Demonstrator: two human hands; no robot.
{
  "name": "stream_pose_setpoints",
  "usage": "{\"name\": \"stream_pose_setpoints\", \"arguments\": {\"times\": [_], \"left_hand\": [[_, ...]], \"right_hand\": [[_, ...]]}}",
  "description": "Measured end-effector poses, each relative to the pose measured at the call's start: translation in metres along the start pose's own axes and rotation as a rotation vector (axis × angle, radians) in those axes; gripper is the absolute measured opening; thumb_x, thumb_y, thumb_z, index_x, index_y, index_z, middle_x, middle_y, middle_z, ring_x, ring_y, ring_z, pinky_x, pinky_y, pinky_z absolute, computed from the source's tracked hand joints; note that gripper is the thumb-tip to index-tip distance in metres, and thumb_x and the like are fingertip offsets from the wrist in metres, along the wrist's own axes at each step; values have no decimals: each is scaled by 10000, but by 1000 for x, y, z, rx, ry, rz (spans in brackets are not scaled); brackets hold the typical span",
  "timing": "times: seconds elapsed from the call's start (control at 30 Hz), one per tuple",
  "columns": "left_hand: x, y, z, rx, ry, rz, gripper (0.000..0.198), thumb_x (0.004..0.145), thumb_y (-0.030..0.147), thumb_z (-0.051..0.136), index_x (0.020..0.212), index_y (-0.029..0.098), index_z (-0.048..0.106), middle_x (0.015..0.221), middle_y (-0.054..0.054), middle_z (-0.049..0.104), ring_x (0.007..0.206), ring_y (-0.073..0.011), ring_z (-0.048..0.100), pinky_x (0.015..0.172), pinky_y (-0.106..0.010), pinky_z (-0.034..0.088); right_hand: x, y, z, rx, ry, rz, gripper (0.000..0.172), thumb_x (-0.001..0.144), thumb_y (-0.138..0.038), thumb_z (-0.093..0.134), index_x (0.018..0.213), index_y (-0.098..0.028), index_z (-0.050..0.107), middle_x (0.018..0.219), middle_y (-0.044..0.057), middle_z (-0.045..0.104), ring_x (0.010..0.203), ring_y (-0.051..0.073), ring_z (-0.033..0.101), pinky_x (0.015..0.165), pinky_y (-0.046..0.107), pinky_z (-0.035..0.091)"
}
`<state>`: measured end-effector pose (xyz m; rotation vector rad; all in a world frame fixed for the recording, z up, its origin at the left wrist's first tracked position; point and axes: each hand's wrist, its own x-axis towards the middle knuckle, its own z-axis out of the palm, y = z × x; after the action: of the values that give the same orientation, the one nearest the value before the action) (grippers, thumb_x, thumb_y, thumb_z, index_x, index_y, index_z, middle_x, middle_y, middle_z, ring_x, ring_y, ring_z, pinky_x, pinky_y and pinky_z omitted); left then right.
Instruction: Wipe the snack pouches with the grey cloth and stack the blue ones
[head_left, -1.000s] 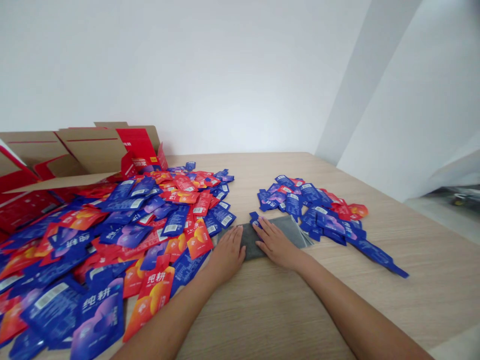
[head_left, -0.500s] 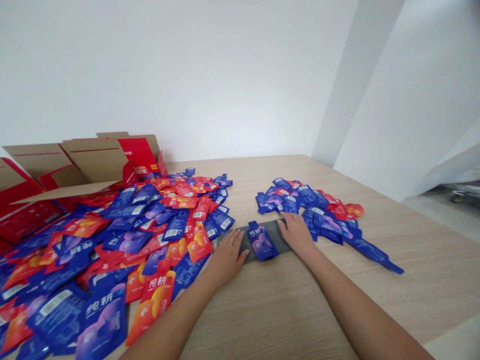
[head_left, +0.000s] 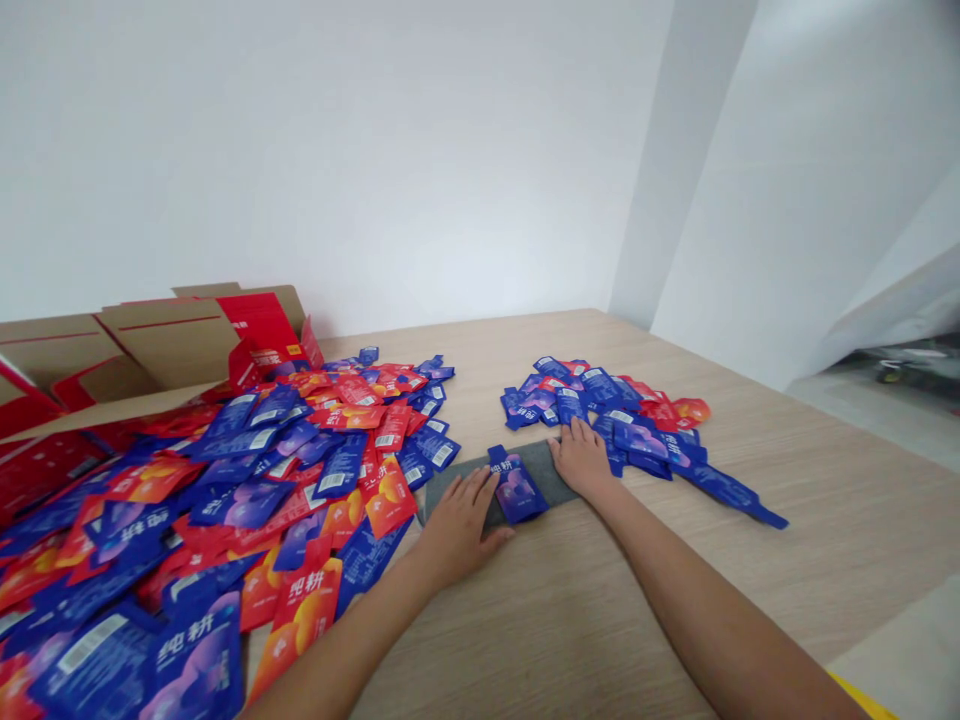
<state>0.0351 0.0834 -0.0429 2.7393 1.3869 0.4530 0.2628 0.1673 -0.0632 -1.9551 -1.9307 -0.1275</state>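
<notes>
A dark grey cloth (head_left: pixel 558 473) lies flat on the wooden table, with a single blue pouch (head_left: pixel 520 490) face up on its middle, purple fruit printed on it. My left hand (head_left: pixel 459 522) rests palm down on the cloth's left part, its fingers stretched out and the fingertips at the pouch's left edge. On the cloth's right part lies my right hand (head_left: pixel 581 458), palm down with fingers extended, just right of the pouch. Neither hand grips anything. The palms hide parts of the cloth.
Left of the cloth spreads a large heap of red and blue pouches (head_left: pixel 262 490). Behind it stand open red cardboard boxes (head_left: pixel 262 325). A smaller pile of pouches (head_left: pixel 626 425) lies beyond my right hand. A white wall (head_left: pixel 450 160) closes off the table's far side.
My left hand has slid rightward over the cloth, its fingertips now at the blue pouch's edge. My right hand stays on the cloth's right part. The whole view has shifted slightly.
</notes>
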Motion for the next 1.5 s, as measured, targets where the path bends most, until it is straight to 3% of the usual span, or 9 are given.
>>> {"name": "stream_pose_setpoints", "arguments": {"times": [0.17, 0.37, 0.57, 0.77, 1.03, 1.17, 1.23, 1.4, 1.5], "left_hand": [[16, 16, 0, -16, -54, 57, 642, 824, 388, 522, 1376, 174, 272, 1443, -141, 291, 1311, -268, 284, 1038, -459, 294], [35, 28, 2, 82, -92, 64, 565, 802, 292, 492, 1308, 63, 385, 1344, -207, 421, 1258, -319, 360, 1025, -453, 303], [38, 17, -1, 81, -85, 34, 500, 772, 106, 422, 1271, 146, 432, 1227, -132, 549, 1119, -235, 517, 940, -379, 414], [27, 4, -15, -18, 25, 21, 388, 886, 145, 318, 1226, 213, 491, 1130, -51, 623, 1021, -171, 584, 880, -310, 467], [11, -85, -103, 119, 440, -275, 377, 887, 244, 313, 1185, 178, 534, 1123, -71, 628, 1025, -222, 589, 903, -374, 456], [8, -112, -120, 298, 609, -323, 476, 859, 245, 341, 1299, 68, 383, 1348, -162, 425, 1298, -289, 302, 1046, -477, 281], [7, -104, -106, 280, 542, -262, 533, 857, 265, 375, 1342, 58, 300, 1400, -179, 342, 1327, -294, 233, 1057, -491, 253], [5, -50, -50, -10, 46, 45, 489, 877, 193, 374, 1361, 183, 304, 1395, -102, 380, 1267, -196, 364, 1035, -388, 328], [7, -21, -32, -119, -95, 193, 537, 851, 107, 381, 1364, 250, 316, 1394, -61, 387, 1232, -176, 407, 1005, -344, 365]], "right_hand": [[6, 6, -6, 139, 109, 19, 499, 875, -266, 289, 1259, 10, 448, 1346, 241, 411, 1256, 321, 344, 981, 491, 303], [11, 17, -31, 428, 363, -47, 425, 829, -236, 359, 1174, -83, 553, 1201, 164, 553, 1148, 250, 456, 987, 430, 346], [6, 18, -50, 863, 493, 34, 305, 806, -251, 409, 940, -163, 668, 987, 86, 660, 938, 206, 584, 878, 379, 428], [11, 21, -37, 1227, 488, 230, 285, 730, -345, 554, 911, -152, 658, 926, 66, 664, 853, 203, 586, 794, 361, 452], [8, 9, -30, 1405, 281, 233, 377, 666, -329, 585, 1001, -157, 595, 920, 55, 643, 768, 180, 588, 686, 319, 477], [5, 1, -27, 1357, 56, 103, 386, 664, -321, 574, 1014, -159, 594, 897, 48, 650, 798, 192, 592, 706, 328, 477], [4, -2, -23, 1287, -50, 32, 366, 658, -312, 566, 989, -162, 607, 866, 35, 648, 794, 194, 589, 714, 334, 472], [0, -8, -11, 1173, -193, -70, 325, 673, -278, 533, 978, -188, 603, 852, 24, 645, 820, 198, 589, 744, 342, 468], [-3, -12, -5, 1242, -284, -71, 384, 702, -242, 494, 1081, -217, 549, 961, 32, 650, 884, 194, 602, 765, 340, 477]]}}
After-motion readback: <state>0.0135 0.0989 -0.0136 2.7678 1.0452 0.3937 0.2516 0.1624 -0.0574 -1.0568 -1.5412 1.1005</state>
